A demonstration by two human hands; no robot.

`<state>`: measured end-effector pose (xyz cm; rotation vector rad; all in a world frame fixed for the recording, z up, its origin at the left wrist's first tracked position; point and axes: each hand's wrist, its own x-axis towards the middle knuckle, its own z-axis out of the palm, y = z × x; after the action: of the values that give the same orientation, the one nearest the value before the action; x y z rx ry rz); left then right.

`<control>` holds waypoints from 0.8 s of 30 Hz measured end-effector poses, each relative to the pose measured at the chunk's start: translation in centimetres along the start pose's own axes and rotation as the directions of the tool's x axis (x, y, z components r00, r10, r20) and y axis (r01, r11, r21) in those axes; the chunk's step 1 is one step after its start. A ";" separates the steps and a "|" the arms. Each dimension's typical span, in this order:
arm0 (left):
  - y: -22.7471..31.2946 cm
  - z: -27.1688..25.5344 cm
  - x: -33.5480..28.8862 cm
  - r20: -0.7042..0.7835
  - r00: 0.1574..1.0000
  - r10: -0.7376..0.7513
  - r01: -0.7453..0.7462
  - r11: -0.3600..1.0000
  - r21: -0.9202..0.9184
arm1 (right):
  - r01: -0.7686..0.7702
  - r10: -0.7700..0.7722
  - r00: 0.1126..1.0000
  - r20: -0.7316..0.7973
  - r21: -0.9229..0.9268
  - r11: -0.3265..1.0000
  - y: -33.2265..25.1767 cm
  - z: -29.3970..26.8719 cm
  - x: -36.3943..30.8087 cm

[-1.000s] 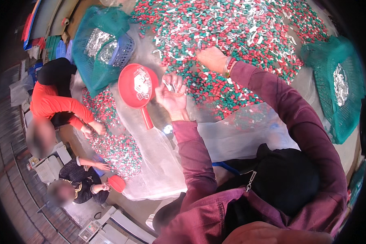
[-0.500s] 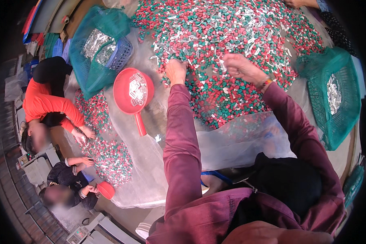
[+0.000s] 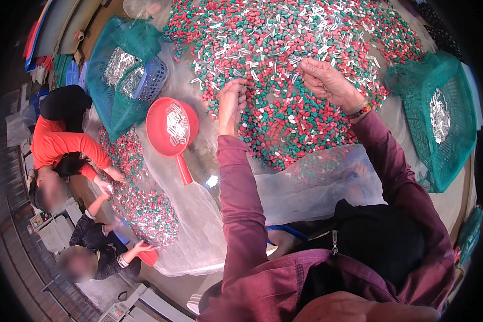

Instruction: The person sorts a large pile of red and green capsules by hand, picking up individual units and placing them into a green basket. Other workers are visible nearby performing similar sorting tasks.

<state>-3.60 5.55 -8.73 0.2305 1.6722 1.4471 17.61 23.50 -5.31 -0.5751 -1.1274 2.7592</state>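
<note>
A wide heap of small red, green and white pieces, mixed with pale narrow strips, is spread out before me. Over its left edge is my left hand, fingers bent together and pointing right. What it pinches, if anything, is too small to tell. My right hand hovers above the middle of the heap, thumb and fingers closed; I cannot make out anything in it. Left of my left forearm, a red long-handled scoop lies with white strips in its bowl.
Green mesh lines a blue basket of pale strips at the upper left. Another green mesh-lined basket stands at the right. Two people work at the left beside a second heap; one has a red scoop. Clear sheeting borders my heap.
My right hand has risen slightly, and the white piece seen at its fingertips no longer shows. My left hand has turned, its fingers now pointing right. A person at left has reached toward the other.
</note>
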 end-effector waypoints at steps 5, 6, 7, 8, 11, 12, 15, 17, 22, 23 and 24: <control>-1.1 1.8 1.2 0.035 0.948 0.317 -0.182 0.448 0.875 | 0.157 -0.311 0.950 0.012 -0.880 0.447 -0.5 -0.7 1.4; -1.5 2.0 1.0 0.065 0.935 0.349 -0.183 0.316 0.931 | 0.213 -0.387 0.915 0.115 -0.952 0.222 -0.1 -0.8 2.1; -1.9 2.2 0.8 0.083 0.935 0.344 -0.154 0.184 0.971 | 0.249 -0.431 0.872 0.232 -0.968 -0.018 0.3 -0.9 2.7; -2.2 2.4 0.5 0.061 0.940 0.335 -0.123 0.167 0.978 | 0.081 -0.295 0.949 0.115 -0.989 -0.123 0.9 -1.1 2.8; -2.5 2.4 -0.4 0.037 0.960 0.279 -0.121 0.288 0.950 | 0.032 -0.163 0.977 0.134 -0.858 -0.513 2.9 -1.7 3.7; -2.5 2.2 -0.8 0.051 0.966 0.254 -0.144 0.362 0.921 | 0.042 -0.159 0.977 0.142 -0.860 -0.508 3.6 -1.9 3.6; -2.3 1.5 -2.2 -0.070 0.940 0.333 -0.247 0.810 0.532 | 0.006 -0.177 0.979 0.105 -0.874 -0.486 5.1 -2.3 4.0; -2.0 0.4 -3.1 0.061 0.998 0.016 0.000 0.966 -0.260 | 0.025 -0.186 0.978 0.092 -0.942 -0.336 5.3 -2.5 4.0; -1.2 0.0 -2.6 0.250 0.961 0.120 0.071 0.766 -0.639 | -0.124 0.156 0.981 0.113 -0.245 0.962 2.7 -2.9 1.0; -1.0 0.2 -2.1 0.266 0.953 0.144 0.058 0.776 -0.628 | -0.090 0.099 0.983 0.154 -0.066 0.994 2.5 -2.7 0.0; -0.7 0.5 -1.4 0.259 0.958 0.127 0.084 0.736 -0.672 | -0.026 -0.003 0.977 0.212 0.130 0.991 2.2 -2.7 -1.3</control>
<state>-2.11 4.80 -8.60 0.0408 0.8181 1.8442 19.93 23.39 -8.18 -0.2781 -0.9695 2.9325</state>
